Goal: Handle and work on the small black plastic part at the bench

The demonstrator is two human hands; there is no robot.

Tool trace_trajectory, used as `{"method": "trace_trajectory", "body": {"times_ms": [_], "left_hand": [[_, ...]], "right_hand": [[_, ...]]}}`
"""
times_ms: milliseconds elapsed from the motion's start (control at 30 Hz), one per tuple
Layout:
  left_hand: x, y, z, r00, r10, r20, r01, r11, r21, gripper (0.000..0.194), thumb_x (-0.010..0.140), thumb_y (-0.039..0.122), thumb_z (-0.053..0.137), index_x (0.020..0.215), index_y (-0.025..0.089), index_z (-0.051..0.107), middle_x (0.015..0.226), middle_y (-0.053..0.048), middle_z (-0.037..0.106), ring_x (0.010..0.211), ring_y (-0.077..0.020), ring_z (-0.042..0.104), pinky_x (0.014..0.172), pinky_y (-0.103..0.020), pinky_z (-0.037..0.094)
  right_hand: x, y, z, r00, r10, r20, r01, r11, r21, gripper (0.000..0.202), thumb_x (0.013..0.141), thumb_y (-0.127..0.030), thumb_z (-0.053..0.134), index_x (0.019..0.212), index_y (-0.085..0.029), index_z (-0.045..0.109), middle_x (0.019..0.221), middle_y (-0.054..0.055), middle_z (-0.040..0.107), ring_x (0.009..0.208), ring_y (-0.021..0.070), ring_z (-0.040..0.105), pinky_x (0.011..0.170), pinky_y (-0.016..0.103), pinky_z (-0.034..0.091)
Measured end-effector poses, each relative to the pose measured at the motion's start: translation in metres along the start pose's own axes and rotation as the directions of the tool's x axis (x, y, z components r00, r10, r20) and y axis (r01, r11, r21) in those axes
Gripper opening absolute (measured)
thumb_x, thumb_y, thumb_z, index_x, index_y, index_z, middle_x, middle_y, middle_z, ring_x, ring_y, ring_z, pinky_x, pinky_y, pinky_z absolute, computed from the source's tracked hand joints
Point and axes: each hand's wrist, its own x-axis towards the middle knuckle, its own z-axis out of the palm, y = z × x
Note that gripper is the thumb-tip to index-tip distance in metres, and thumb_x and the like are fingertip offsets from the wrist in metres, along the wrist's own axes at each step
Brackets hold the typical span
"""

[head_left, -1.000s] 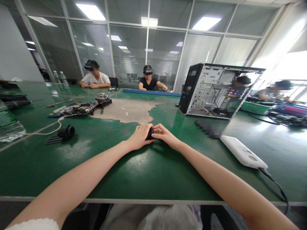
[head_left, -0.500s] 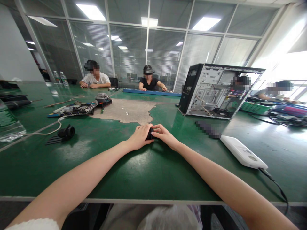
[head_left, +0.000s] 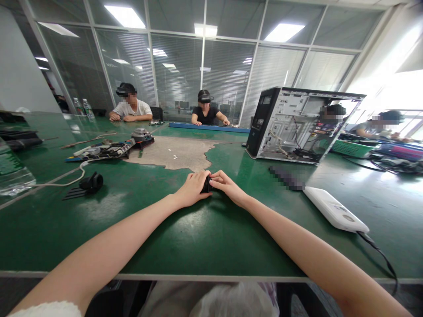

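Observation:
A small black round part (head_left: pixel 206 185) stands between my hands over the green table (head_left: pixel 198 246); its exact kind is mostly covered by my fingers. My left hand (head_left: pixel 193 188) is wrapped round it from the left. From the other side, the fingers and thumb of my right hand (head_left: pixel 227 186) are bent in a pinch at its right side. To the left, a black part with a round head and several flat prongs (head_left: pixel 89 184) lies on the table.
An opened computer case (head_left: pixel 280 125) stands at right, behind a white power bank (head_left: pixel 335 210) with a black cable. At left are a circuit board assembly (head_left: pixel 105 149), a white cable (head_left: pixel 81 171) and a water bottle (head_left: pixel 13 171). Several people sit around the table.
My right fingers have shifted very slightly at the black part. My left hand keeps its place.

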Motion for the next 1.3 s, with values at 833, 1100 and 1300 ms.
{"method": "trace_trajectory", "body": {"times_ms": [833, 1100, 1300], "left_hand": [[-0.0001, 0.0005, -0.0009, 1.0, -0.002, 0.007, 0.003, 1.0, -0.014, 0.059, 0.069, 0.033, 0.06, 0.116, 0.02, 0.027, 0.114, -0.01, 0.046, 0.105, -0.0249, 0.044, 0.087, -0.041, 0.031], [0.0002, 0.0013, -0.0014, 1.0, -0.012, 0.012, 0.012, 1.0, -0.021, 0.057, 0.07, 0.035, 0.06, 0.115, 0.02, 0.028, 0.113, -0.009, 0.046, 0.105, -0.0249, 0.044, 0.086, -0.041, 0.031], [0.0003, 0.002, -0.0016, 1.0, -0.026, 0.012, 0.026, 0.999, -0.025, 0.059, 0.068, 0.031, 0.061, 0.116, 0.021, 0.028, 0.111, -0.009, 0.047, 0.103, -0.0253, 0.045, 0.086, -0.042, 0.032]], "right_hand": [[0.0003, -0.0011, 0.0024, 1.0, -0.015, -0.02, 0.015, 1.0, -0.007, 0.024, 0.069, -0.033, 0.06, 0.086, -0.022, 0.048, 0.082, -0.002, 0.06, 0.083, 0.0124, 0.055, 0.083, 0.031, 0.038], [0.003, 0.0013, 0.0012, 0.996, 0.05, -0.067, -0.054, 0.997, -0.056, 0.026, 0.067, -0.032, 0.062, 0.086, -0.019, 0.052, 0.09, 0.001, 0.059, 0.085, 0.0134, 0.054, 0.084, 0.032, 0.038], [-0.0002, -0.0012, -0.0014, 0.999, 0.008, 0.049, -0.007, 1.0, -0.019, 0.036, 0.061, -0.026, 0.068, 0.09, -0.023, 0.047, 0.088, -0.002, 0.059, 0.083, 0.0123, 0.055, 0.08, 0.031, 0.041]]}}
